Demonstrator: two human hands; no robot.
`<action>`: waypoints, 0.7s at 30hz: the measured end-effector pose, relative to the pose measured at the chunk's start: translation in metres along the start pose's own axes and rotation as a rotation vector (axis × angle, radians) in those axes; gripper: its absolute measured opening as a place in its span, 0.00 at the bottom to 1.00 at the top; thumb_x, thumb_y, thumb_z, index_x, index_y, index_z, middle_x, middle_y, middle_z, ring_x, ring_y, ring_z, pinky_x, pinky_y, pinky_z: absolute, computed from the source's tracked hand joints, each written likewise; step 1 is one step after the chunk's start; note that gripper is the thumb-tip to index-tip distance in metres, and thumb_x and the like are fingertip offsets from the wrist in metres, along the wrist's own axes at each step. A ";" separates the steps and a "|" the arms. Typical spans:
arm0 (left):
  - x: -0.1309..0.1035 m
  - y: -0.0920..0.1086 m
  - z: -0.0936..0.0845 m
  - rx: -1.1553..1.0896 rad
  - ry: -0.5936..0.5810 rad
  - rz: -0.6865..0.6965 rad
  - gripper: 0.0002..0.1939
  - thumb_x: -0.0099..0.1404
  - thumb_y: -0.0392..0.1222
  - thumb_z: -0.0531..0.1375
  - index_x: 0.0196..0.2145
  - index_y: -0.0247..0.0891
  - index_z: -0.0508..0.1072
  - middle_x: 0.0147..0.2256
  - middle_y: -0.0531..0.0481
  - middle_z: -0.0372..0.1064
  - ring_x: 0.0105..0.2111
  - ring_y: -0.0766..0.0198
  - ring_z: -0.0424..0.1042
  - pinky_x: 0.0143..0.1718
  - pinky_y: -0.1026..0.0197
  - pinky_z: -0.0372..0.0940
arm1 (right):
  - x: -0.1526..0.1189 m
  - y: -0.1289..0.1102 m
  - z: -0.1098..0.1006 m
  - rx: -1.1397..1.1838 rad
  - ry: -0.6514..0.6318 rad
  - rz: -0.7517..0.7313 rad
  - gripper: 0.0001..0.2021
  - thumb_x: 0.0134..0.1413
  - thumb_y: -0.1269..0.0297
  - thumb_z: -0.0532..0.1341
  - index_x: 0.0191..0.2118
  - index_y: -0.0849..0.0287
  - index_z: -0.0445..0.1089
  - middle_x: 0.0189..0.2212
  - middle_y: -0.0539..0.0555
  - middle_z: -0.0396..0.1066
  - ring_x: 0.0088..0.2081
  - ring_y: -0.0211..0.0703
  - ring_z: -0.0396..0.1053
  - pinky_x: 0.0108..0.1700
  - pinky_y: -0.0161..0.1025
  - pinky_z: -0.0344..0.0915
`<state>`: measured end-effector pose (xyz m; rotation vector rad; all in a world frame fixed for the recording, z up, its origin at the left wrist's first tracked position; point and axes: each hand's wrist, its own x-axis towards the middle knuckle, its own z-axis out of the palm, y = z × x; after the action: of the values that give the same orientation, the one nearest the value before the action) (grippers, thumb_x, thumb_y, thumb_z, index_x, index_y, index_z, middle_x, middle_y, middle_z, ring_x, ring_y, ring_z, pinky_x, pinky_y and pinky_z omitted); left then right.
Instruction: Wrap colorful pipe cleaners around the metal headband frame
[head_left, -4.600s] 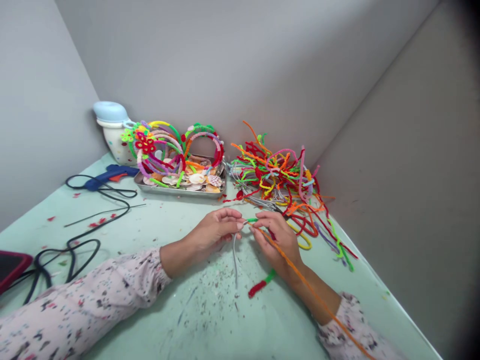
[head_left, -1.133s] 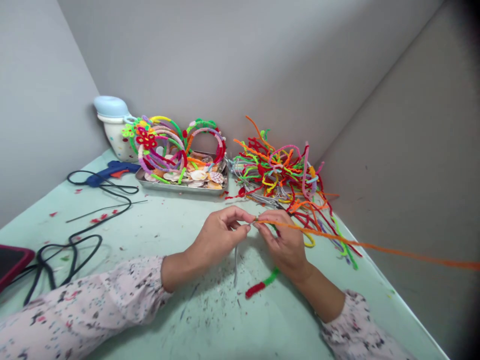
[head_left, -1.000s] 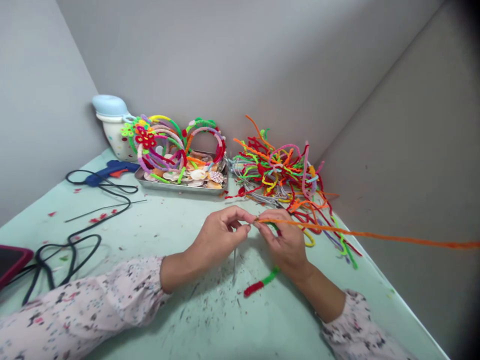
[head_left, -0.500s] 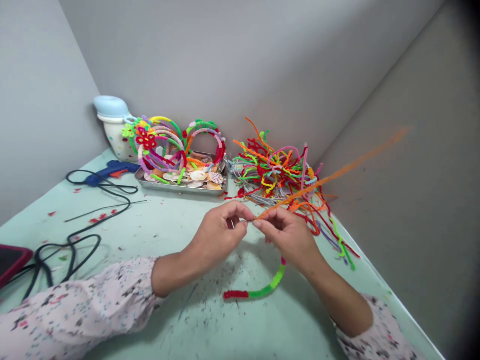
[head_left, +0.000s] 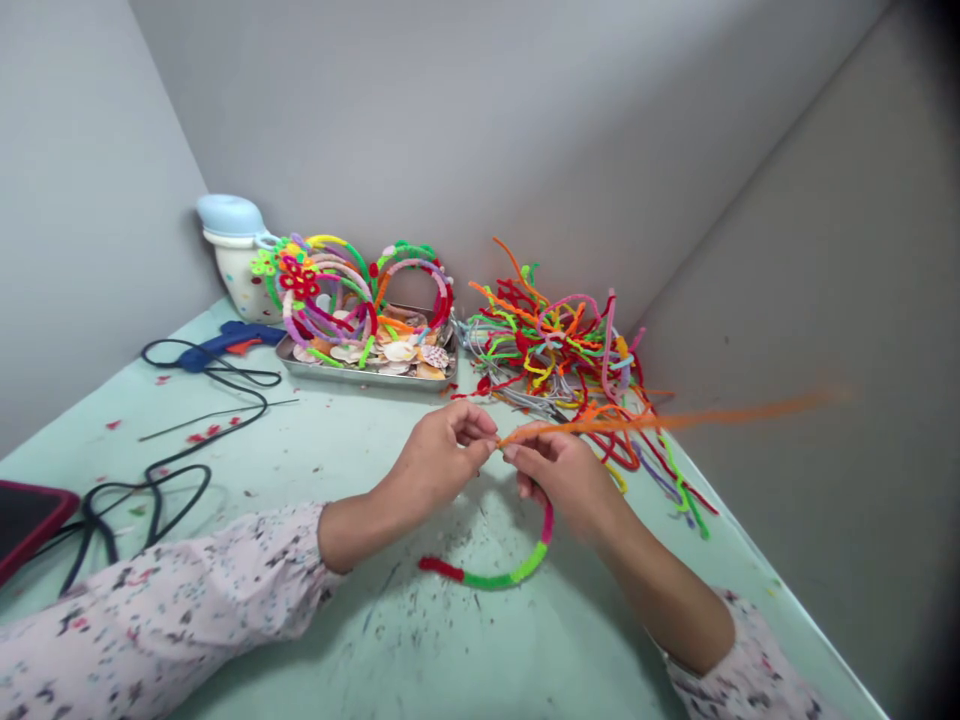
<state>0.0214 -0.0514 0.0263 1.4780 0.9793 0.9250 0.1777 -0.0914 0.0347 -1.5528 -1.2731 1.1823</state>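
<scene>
An orange pipe cleaner [head_left: 675, 418], blurred toward its far end, stretches right from my fingertips. My left hand [head_left: 435, 455] pinches its near end between thumb and index finger. Close beside it, my right hand [head_left: 570, 475] is closed, thumb and index finger at the same spot. From under the right hand's curled fingers hangs a curved, wrapped band [head_left: 491, 580] in magenta, light green, green and red, its red end pointing left above the table. The band's upper part is hidden by the right hand.
A metal tray [head_left: 360, 376] of shells and colourful hoops [head_left: 326, 290] stands at the back. A pipe cleaner heap [head_left: 555, 335] lies right of it. Left are a cup [head_left: 238, 265], a blue glue gun [head_left: 217, 345], its black cord [head_left: 157, 480] and a red-edged device [head_left: 30, 520].
The orange pipe cleaner's free end has swung down from a steep slant to nearly level. The hanging band has shifted left and slightly up, showing more magenta.
</scene>
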 end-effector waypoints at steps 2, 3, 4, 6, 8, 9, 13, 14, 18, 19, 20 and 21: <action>0.000 -0.002 0.001 -0.026 -0.007 0.002 0.07 0.54 0.37 0.59 0.33 0.36 0.67 0.27 0.53 0.66 0.26 0.68 0.66 0.24 0.67 0.63 | 0.001 0.001 0.002 0.017 0.002 -0.030 0.11 0.46 0.57 0.63 0.32 0.59 0.67 0.19 0.45 0.65 0.16 0.32 0.60 0.17 0.29 0.52; -0.001 -0.002 0.002 -0.036 -0.010 0.000 0.07 0.54 0.37 0.59 0.33 0.36 0.67 0.27 0.53 0.65 0.26 0.68 0.66 0.23 0.67 0.63 | 0.001 0.002 0.002 0.025 -0.003 -0.042 0.11 0.46 0.57 0.63 0.32 0.58 0.66 0.20 0.45 0.65 0.16 0.32 0.61 0.17 0.29 0.52; -0.001 -0.002 0.002 -0.040 -0.011 -0.005 0.07 0.54 0.37 0.59 0.33 0.36 0.66 0.27 0.53 0.65 0.26 0.68 0.66 0.22 0.67 0.63 | 0.002 0.003 0.003 0.030 -0.008 -0.050 0.11 0.46 0.57 0.63 0.32 0.58 0.66 0.21 0.45 0.65 0.17 0.32 0.62 0.17 0.30 0.53; -0.001 -0.001 0.002 -0.037 -0.005 -0.014 0.07 0.54 0.37 0.59 0.33 0.36 0.66 0.26 0.53 0.65 0.25 0.68 0.65 0.21 0.67 0.63 | 0.002 0.004 0.003 0.037 -0.013 -0.056 0.11 0.46 0.57 0.64 0.32 0.58 0.66 0.21 0.44 0.65 0.17 0.31 0.62 0.18 0.30 0.54; -0.001 0.002 0.003 -0.017 0.008 -0.010 0.07 0.54 0.37 0.59 0.33 0.36 0.66 0.26 0.53 0.64 0.25 0.68 0.65 0.22 0.66 0.62 | 0.002 0.003 0.003 0.051 -0.013 -0.056 0.10 0.46 0.58 0.64 0.32 0.58 0.66 0.20 0.44 0.65 0.17 0.31 0.61 0.19 0.30 0.53; -0.002 0.004 0.003 -0.001 0.017 -0.002 0.06 0.54 0.36 0.59 0.32 0.36 0.66 0.26 0.53 0.65 0.25 0.68 0.65 0.23 0.66 0.62 | 0.002 0.003 0.003 0.057 -0.014 -0.050 0.10 0.46 0.58 0.64 0.32 0.58 0.66 0.20 0.44 0.65 0.17 0.31 0.61 0.19 0.30 0.53; -0.008 0.012 0.004 0.080 0.054 0.065 0.04 0.55 0.34 0.58 0.32 0.36 0.68 0.29 0.52 0.68 0.30 0.67 0.67 0.29 0.65 0.62 | 0.000 0.000 0.002 0.068 -0.026 -0.026 0.10 0.47 0.58 0.63 0.32 0.58 0.66 0.16 0.43 0.63 0.16 0.32 0.59 0.18 0.29 0.51; -0.010 0.013 0.004 0.089 0.061 0.077 0.04 0.55 0.34 0.58 0.31 0.36 0.69 0.30 0.52 0.68 0.30 0.67 0.67 0.31 0.65 0.62 | 0.000 0.000 0.001 0.071 -0.029 -0.024 0.10 0.47 0.58 0.63 0.32 0.58 0.66 0.16 0.43 0.63 0.16 0.32 0.59 0.18 0.29 0.50; -0.016 0.019 0.005 0.103 0.068 0.091 0.04 0.54 0.33 0.58 0.31 0.36 0.68 0.30 0.52 0.68 0.30 0.67 0.67 0.31 0.65 0.61 | -0.005 -0.003 0.001 0.118 -0.047 -0.023 0.09 0.47 0.58 0.63 0.32 0.57 0.66 0.15 0.44 0.63 0.16 0.32 0.57 0.18 0.29 0.49; -0.017 0.020 0.005 0.101 0.068 0.100 0.04 0.54 0.33 0.58 0.31 0.36 0.68 0.30 0.52 0.68 0.30 0.67 0.67 0.31 0.65 0.61 | -0.006 -0.004 0.001 0.136 -0.050 -0.021 0.09 0.47 0.59 0.63 0.32 0.57 0.65 0.14 0.44 0.63 0.16 0.32 0.57 0.17 0.29 0.49; -0.018 0.020 0.005 0.098 0.066 0.110 0.04 0.55 0.33 0.58 0.31 0.36 0.68 0.30 0.52 0.68 0.30 0.68 0.67 0.31 0.65 0.61 | -0.008 -0.006 0.001 0.153 -0.054 -0.018 0.09 0.47 0.60 0.63 0.31 0.58 0.65 0.14 0.44 0.63 0.16 0.32 0.58 0.18 0.29 0.49; -0.019 0.022 0.005 0.096 0.064 0.120 0.04 0.55 0.33 0.58 0.31 0.37 0.68 0.29 0.52 0.68 0.29 0.68 0.66 0.30 0.66 0.61 | -0.009 -0.009 0.001 0.168 -0.057 -0.015 0.09 0.46 0.60 0.63 0.31 0.58 0.65 0.15 0.44 0.63 0.16 0.32 0.58 0.18 0.29 0.49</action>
<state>0.0214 -0.0731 0.0463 1.6107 1.0027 1.0291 0.1738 -0.0990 0.0442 -1.3941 -1.1877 1.2981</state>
